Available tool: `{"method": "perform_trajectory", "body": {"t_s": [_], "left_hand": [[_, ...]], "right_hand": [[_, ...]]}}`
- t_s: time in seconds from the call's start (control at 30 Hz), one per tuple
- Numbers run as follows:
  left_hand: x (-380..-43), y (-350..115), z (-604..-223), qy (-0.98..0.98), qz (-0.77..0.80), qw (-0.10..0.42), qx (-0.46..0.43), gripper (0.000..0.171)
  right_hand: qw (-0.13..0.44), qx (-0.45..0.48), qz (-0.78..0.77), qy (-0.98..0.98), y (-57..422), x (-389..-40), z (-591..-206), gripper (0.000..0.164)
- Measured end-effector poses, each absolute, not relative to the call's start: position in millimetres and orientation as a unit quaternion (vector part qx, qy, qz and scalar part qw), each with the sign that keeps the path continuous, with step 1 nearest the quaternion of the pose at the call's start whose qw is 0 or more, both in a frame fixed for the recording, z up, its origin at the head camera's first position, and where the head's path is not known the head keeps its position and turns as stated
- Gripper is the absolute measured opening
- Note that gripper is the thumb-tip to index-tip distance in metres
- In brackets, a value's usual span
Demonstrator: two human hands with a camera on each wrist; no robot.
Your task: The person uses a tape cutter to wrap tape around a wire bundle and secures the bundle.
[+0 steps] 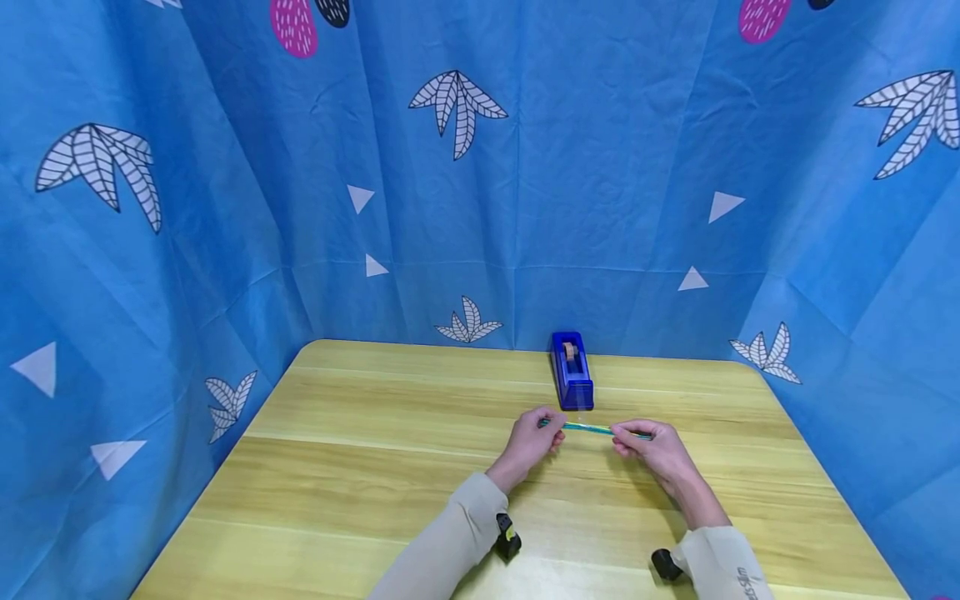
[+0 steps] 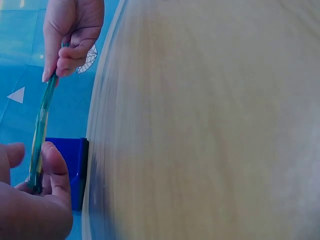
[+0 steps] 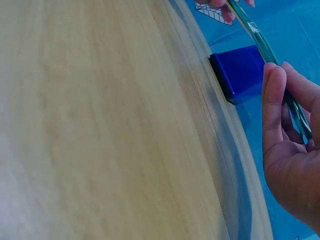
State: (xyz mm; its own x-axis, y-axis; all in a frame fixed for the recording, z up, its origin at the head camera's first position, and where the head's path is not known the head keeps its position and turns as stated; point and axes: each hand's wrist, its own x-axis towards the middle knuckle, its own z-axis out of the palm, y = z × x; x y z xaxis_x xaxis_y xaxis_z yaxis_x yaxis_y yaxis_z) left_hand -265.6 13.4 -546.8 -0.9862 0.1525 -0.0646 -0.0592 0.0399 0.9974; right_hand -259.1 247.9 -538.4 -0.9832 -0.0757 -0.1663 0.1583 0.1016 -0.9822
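A thin, shiny green and yellow bundle (image 1: 587,428) stretches roughly level between both hands, just in front of the blue tape dispenser (image 1: 577,393). My left hand (image 1: 531,442) pinches its left end between thumb and fingers. At the other end, my right hand (image 1: 663,454) pinches it, with the bundle's tail running back under the palm in the right wrist view. A glossy patch shows on the bundle's middle (image 3: 253,27). The bundle overlaps the dispenser (image 2: 74,165) in the left wrist view.
The dispenser stands near the back edge of the wooden table (image 1: 360,467), a tan tape roll (image 1: 570,351) inside it. Behind and on both sides hangs a blue patterned curtain (image 1: 615,208). Small black devices (image 1: 507,537) sit at both wrists.
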Motion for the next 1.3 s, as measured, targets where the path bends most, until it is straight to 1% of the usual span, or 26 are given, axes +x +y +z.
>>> {"method": "perform_trajectory", "body": {"t_s": [0.07, 0.27, 0.33, 0.4, 0.47, 0.53, 0.67, 0.77, 0.83, 0.93, 1.13, 1.2, 1.3], "left_hand": [[-265.9, 13.1, -547.2, 0.716, 0.693, 0.079, 0.028, 0.020], [-265.7, 13.8, -546.8, 0.721, 0.689, 0.069, 0.021, 0.014], [-265.5, 13.6, -546.1, 0.722, 0.689, 0.062, 0.020, 0.014], [-265.5, 13.1, -545.4, 0.721, 0.690, 0.060, 0.019, 0.015], [-265.8, 12.9, -545.2, 0.718, 0.693, 0.062, 0.016, 0.016], [-266.2, 12.9, -545.5, 0.719, 0.692, 0.063, 0.017, 0.016], [-267.6, 14.1, -545.7, 0.715, 0.696, 0.061, 0.017, 0.012], [-268.6, 15.0, -545.6, 0.719, 0.692, 0.053, 0.020, 0.009], [-268.0, 15.6, -544.6, 0.723, 0.689, 0.048, 0.024, 0.009], [-266.2, 17.2, -543.7, 0.729, 0.683, 0.044, 0.028, 0.009], [-265.9, 18.9, -543.8, 0.734, 0.676, 0.057, 0.022, 0.009], [-266.7, 18.3, -542.6, 0.735, 0.675, 0.064, 0.020, 0.011], [-268.4, 17.2, -541.2, 0.735, 0.674, 0.070, 0.016, 0.019]], "right_hand": [[0.087, 0.023, -0.673, 0.735, 248.6, -259.1, -538.8, 0.031], [0.081, 0.020, -0.681, 0.727, 247.9, -259.5, -541.8, 0.025], [0.080, 0.021, -0.683, 0.725, 247.2, -259.8, -543.1, 0.022], [0.084, 0.019, -0.684, 0.725, 247.0, -259.7, -543.9, 0.024], [0.090, 0.021, -0.686, 0.722, 247.2, -259.3, -544.2, 0.029], [0.099, 0.021, -0.687, 0.719, 247.7, -258.7, -543.6, 0.039], [0.130, 0.015, -0.673, 0.728, 248.4, -257.8, -541.9, 0.057], [0.149, 0.012, -0.665, 0.732, 247.9, -258.0, -541.8, 0.061], [0.152, 0.013, -0.668, 0.729, 247.8, -258.2, -542.4, 0.059], [0.146, 0.020, -0.684, 0.715, 248.5, -258.3, -542.9, 0.050], [0.132, 0.023, -0.714, 0.688, 250.4, -258.4, -540.7, 0.023], [0.126, 0.021, -0.717, 0.685, 250.0, -259.3, -540.2, 0.019], [0.112, 0.013, -0.716, 0.689, 248.4, -261.3, -539.9, 0.020]]}}
